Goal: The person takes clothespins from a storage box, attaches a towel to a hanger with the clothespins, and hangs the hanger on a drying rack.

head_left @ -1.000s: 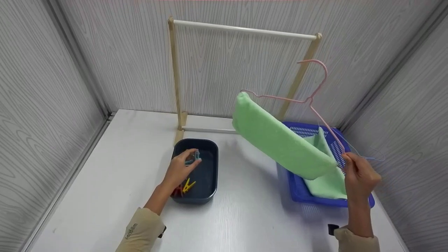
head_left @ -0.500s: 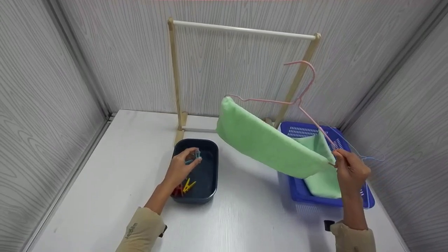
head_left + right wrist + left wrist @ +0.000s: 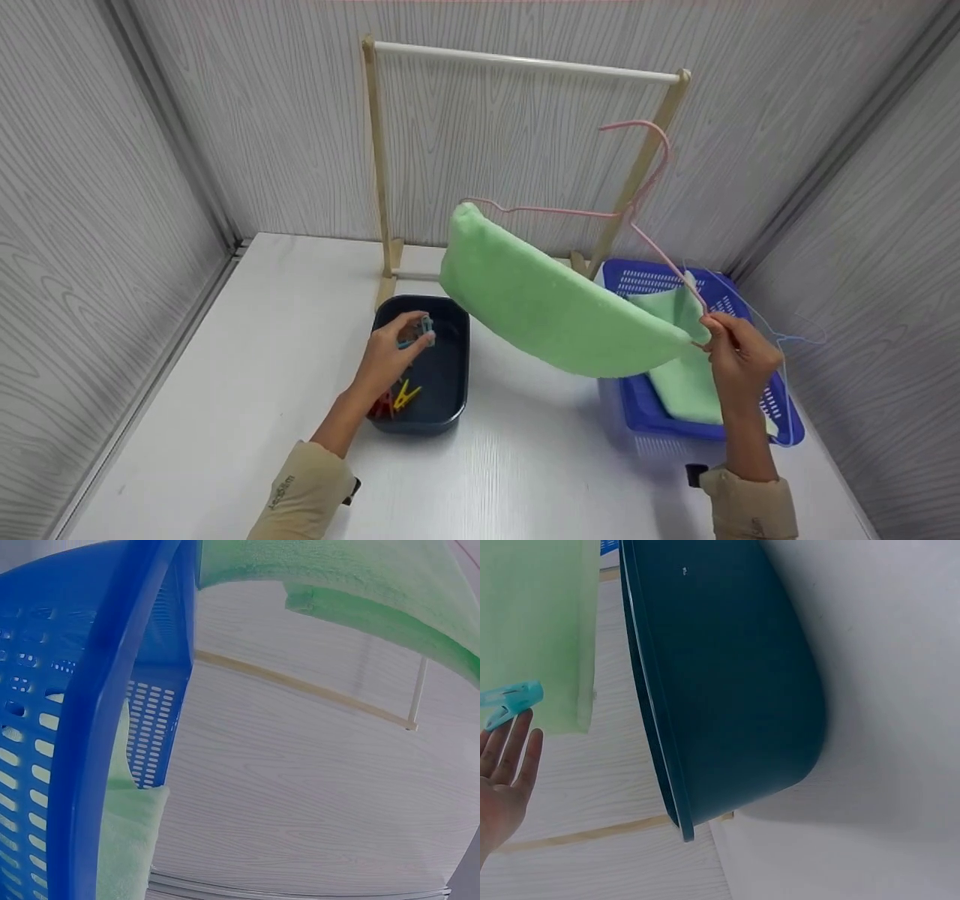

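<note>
My left hand pinches a light blue clothespin between thumb and fingers, over the dark teal basin. In the left wrist view the clothespin shows at the fingertips, beside the basin's outer wall. On the right, my right hand grips the lower right corner of a pink hanger. A light green towel is draped over the hanger's bottom bar, and the hanger tilts down toward that hand. The right wrist view shows the towel but not the hand.
Red clothespins and a yellow clothespin lie in the basin. A blue basket at the right holds another green towel; a light blue hanger leans there. Behind stands a wooden rack with a white rail.
My right hand has moved left with the pink hanger and towel, bringing the towel's left end near the basin. My left hand has stayed almost still with the clothespin.
</note>
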Available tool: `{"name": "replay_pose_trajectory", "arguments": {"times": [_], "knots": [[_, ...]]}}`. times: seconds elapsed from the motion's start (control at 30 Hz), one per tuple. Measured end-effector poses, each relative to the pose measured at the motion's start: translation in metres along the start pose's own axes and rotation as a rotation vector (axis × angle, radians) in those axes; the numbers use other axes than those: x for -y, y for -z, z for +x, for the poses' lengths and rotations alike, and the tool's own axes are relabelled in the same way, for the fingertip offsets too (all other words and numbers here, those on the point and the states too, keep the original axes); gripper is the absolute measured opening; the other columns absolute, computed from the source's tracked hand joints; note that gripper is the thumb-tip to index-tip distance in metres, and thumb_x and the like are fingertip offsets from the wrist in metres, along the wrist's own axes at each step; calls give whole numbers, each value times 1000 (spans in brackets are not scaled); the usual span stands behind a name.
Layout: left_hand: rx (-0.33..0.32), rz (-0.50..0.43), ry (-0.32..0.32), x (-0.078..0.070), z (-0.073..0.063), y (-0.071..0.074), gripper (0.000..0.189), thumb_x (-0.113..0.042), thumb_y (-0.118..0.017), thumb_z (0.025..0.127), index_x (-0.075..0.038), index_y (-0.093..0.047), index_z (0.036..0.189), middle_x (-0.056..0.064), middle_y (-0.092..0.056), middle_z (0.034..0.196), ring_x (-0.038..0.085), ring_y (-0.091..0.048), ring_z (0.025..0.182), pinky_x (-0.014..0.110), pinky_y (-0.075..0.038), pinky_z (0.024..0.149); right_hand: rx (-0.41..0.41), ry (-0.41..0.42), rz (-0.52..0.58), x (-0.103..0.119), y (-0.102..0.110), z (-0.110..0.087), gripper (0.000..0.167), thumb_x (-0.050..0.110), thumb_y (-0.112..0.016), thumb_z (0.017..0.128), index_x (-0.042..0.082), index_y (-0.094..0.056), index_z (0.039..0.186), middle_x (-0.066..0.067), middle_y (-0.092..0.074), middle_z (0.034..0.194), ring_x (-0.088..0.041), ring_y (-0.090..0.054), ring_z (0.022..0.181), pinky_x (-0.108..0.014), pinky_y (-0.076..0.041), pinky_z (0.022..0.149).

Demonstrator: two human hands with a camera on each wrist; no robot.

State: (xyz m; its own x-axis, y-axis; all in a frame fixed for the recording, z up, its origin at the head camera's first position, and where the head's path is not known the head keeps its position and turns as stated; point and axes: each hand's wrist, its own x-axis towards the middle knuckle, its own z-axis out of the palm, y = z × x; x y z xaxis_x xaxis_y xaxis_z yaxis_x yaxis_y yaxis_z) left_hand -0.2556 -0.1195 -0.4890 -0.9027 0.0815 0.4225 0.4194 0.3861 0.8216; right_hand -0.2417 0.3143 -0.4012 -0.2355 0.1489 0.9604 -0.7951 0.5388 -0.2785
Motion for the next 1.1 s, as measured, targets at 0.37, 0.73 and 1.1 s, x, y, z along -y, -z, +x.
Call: {"name": "replay_pose_trajectory", "arguments": {"times": [0.37,0.73,1.1], "knots": [[-19,-9,-21,-9,4,3,35,-23,-66,87,-4,-60,116,2,-63,99,14,-60,87,36,-49,77,34,3,40,3,-4,-3,24,11,-70,81,-12,-66,72,-17,-62,62,-6,-49,42,-6,-38,46],[-20,-43,-78,-15,4,0,36,-20,-65,87,-1,-58,117,4,-62,103,14,-61,89,35,-50,77,59,0,54,-8,1,-14,26,13,-70,81,-11,-66,73,-14,-63,64,-4,-48,42,-7,-38,45],[-32,-49,-138,-27,9,0,34,-18,-66,86,-1,-59,115,4,-63,100,13,-61,87,32,-50,75,75,-24,60,-6,2,-15,24,11,-70,81,-11,-66,73,-14,-62,64,-6,-46,42,-7,-37,45]]}}
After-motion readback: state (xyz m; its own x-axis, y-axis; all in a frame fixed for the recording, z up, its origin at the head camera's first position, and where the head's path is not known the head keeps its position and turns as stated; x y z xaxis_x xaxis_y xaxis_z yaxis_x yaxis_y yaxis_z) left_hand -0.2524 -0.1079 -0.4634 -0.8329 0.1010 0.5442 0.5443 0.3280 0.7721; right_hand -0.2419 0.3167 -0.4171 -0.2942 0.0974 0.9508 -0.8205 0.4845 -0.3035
